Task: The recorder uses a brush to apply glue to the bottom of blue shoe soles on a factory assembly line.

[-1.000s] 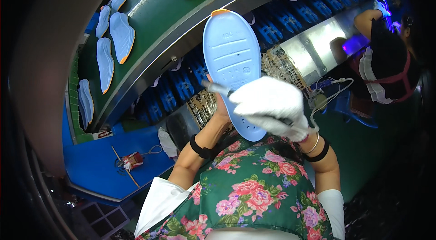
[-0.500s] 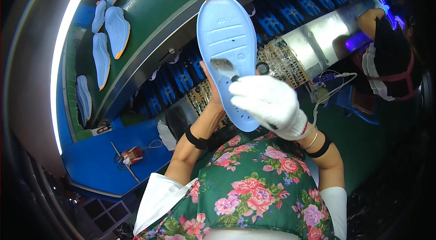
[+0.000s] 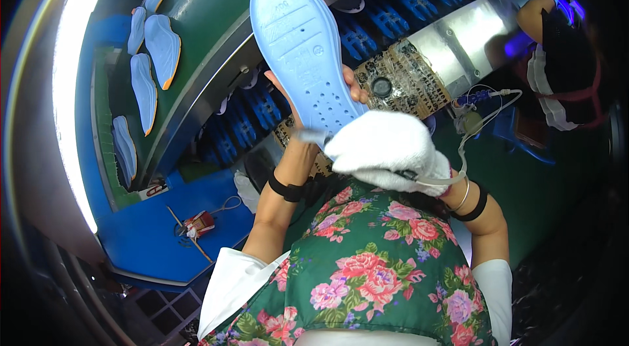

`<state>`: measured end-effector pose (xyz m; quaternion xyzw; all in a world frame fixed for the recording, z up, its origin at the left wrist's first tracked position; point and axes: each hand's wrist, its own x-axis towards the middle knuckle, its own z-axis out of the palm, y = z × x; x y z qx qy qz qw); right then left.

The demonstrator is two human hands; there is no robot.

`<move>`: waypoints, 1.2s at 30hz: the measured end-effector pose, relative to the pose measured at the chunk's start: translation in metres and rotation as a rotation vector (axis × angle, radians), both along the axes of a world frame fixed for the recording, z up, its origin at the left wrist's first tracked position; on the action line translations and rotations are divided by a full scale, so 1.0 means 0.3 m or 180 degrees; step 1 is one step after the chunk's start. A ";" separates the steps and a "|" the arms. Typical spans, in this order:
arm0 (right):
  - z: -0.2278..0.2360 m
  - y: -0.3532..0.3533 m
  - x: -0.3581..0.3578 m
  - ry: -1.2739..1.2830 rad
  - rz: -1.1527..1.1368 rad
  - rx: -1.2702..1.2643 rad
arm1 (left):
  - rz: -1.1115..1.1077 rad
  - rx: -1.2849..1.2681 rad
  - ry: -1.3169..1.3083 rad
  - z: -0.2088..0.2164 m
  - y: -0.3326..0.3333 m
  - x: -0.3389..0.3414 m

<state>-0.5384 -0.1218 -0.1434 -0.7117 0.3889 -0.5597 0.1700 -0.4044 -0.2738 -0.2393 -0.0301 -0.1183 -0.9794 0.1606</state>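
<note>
A light-blue shoe sole with an orange tip at its far end is held up in front of me. Its grooved, perforated underside faces up. My bare left hand grips it from below, with fingers wrapped over the right edge. In a white glove, my right hand is closed round a brush, hiding the handle. The blurred bristles of the brush are over the near end of the sole, by its left edge. A thin pale tube runs from the gloved hand along the wrist.
Several matching soles lie on a green conveyor at the left. Below it is a blue table with a small red object. Racks of blue parts stand behind the sole. Another person works at the far right.
The brush has moved from the middle of the sole down to its near end. The sole has shifted left and up, and the left fingers now show at its right edge.
</note>
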 end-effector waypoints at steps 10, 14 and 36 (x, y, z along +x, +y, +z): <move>-0.007 0.019 -0.020 -0.0232 0.0185 0.0092 | 0.0495 0.0111 -0.0083 0.099 0.008 -0.032; -0.004 0.028 -0.020 0.0650 -0.0390 -0.0018 | 0.0432 -0.0403 -0.0474 0.086 -0.038 -0.032; -0.020 0.004 -0.030 0.0431 0.0495 0.0289 | -0.0819 -0.2056 -0.1927 0.165 -0.127 -0.022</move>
